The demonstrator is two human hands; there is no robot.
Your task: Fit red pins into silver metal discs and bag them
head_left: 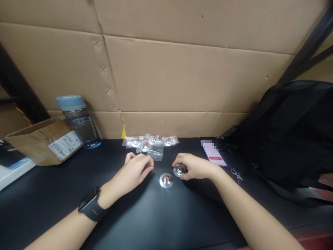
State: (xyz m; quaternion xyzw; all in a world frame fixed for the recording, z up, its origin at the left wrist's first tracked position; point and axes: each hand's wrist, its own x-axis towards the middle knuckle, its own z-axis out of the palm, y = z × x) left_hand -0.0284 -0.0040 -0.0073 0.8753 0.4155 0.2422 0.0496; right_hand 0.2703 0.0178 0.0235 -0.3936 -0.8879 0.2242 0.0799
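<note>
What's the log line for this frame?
left hand: fingers curled, contents unclear | right hand: grips metal disc | second disc: on table between hands | bagged parts: behind hands

Makeshift packing workbench, black tabletop, cardboard backing, bagged metal parts, shipping box

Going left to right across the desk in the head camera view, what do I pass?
Brown cardboard box → water bottle → left hand → loose metal disc → right hand, gripping a second disc → black backpack.
</note>
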